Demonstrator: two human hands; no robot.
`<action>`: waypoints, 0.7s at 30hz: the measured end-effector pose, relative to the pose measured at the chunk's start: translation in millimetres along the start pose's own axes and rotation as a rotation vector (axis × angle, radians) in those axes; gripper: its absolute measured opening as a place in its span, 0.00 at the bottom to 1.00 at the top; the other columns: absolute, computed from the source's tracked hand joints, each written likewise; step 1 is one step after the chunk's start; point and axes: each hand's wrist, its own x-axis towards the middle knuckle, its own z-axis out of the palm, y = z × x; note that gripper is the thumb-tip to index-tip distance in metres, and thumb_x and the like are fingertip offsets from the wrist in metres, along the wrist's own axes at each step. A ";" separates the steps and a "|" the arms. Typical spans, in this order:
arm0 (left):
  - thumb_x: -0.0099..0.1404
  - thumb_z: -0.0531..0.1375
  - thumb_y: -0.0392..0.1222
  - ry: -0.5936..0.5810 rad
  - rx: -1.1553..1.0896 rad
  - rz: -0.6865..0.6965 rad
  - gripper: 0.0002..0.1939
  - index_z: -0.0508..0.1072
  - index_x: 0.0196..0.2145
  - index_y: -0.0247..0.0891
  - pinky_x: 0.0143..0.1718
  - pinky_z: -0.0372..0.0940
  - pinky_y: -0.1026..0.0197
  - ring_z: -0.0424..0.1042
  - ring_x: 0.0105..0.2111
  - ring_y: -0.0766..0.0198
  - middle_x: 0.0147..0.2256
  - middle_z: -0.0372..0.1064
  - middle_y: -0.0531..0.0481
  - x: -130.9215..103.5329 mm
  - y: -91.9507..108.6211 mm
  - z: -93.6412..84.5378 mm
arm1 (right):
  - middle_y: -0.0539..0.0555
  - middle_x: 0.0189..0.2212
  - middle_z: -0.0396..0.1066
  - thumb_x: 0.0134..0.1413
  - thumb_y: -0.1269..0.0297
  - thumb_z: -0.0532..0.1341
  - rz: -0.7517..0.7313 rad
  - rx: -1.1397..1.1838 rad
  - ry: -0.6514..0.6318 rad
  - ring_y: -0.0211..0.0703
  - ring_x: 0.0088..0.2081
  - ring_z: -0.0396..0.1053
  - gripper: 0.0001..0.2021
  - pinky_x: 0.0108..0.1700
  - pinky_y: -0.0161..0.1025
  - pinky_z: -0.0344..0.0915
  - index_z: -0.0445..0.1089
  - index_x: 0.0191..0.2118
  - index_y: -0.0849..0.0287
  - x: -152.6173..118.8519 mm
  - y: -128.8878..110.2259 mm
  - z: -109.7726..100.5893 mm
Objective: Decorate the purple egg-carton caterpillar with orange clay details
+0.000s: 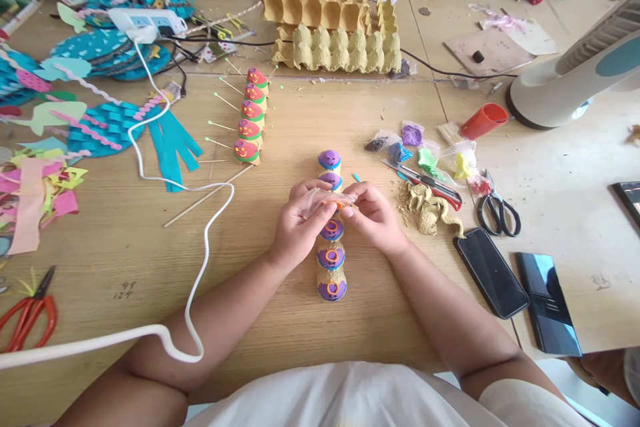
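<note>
My left hand is closed around a small clear plastic bag with orange clay at its right end. With thumb and fingers pinched, my right hand grips the bag's right end by the clay; how much clay is in the fingertips is hidden. Beneath both hands lies an egg-carton strip, its bumps covered in purple clay with blue rims. The nearer bumps carry orange rings, while the two far ones show small dark marks. My hands hide the strip's middle.
A red-faced egg-carton strip with pins stands at the back left. To the right are bagged clays, a utility knife, scissors and phones. A white cable crosses the left side. Egg cartons lie behind.
</note>
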 end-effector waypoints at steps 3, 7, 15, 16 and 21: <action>0.71 0.63 0.51 -0.021 0.027 0.008 0.12 0.85 0.44 0.47 0.63 0.67 0.47 0.67 0.60 0.51 0.51 0.71 0.42 -0.4 1.2 -0.1 | 0.50 0.33 0.71 0.62 0.49 0.67 -0.006 -0.031 -0.009 0.40 0.36 0.69 0.15 0.42 0.40 0.68 0.67 0.36 0.54 -0.1 -2.1 -0.1; 0.67 0.68 0.52 -0.017 0.034 0.024 0.13 0.84 0.45 0.47 0.62 0.68 0.48 0.67 0.60 0.51 0.52 0.69 0.42 -1.1 2.3 -0.4 | 0.50 0.31 0.72 0.63 0.52 0.67 -0.011 0.010 0.025 0.39 0.34 0.69 0.14 0.41 0.40 0.68 0.68 0.34 0.55 0.6 -4.3 0.0; 0.64 0.71 0.48 -0.017 0.039 0.070 0.10 0.83 0.41 0.45 0.62 0.68 0.50 0.69 0.59 0.52 0.51 0.68 0.44 -2.1 3.0 0.5 | 0.49 0.30 0.73 0.61 0.57 0.70 0.028 0.135 -0.060 0.37 0.33 0.69 0.11 0.37 0.37 0.69 0.73 0.32 0.56 1.7 -6.3 -2.4; 0.65 0.71 0.47 -0.013 0.048 0.069 0.08 0.83 0.41 0.45 0.63 0.68 0.50 0.69 0.59 0.52 0.51 0.68 0.44 -2.1 3.4 0.5 | 0.49 0.30 0.73 0.62 0.56 0.69 0.022 0.127 -0.058 0.37 0.33 0.69 0.11 0.38 0.38 0.69 0.74 0.33 0.56 1.9 -6.9 -2.6; 0.68 0.67 0.46 -0.003 0.093 0.066 0.07 0.84 0.43 0.47 0.62 0.68 0.51 0.69 0.59 0.53 0.51 0.68 0.45 -1.8 2.9 -0.8 | 0.49 0.29 0.72 0.64 0.56 0.67 -0.024 0.103 -0.046 0.37 0.32 0.69 0.11 0.40 0.39 0.70 0.74 0.34 0.56 2.0 -8.4 -2.6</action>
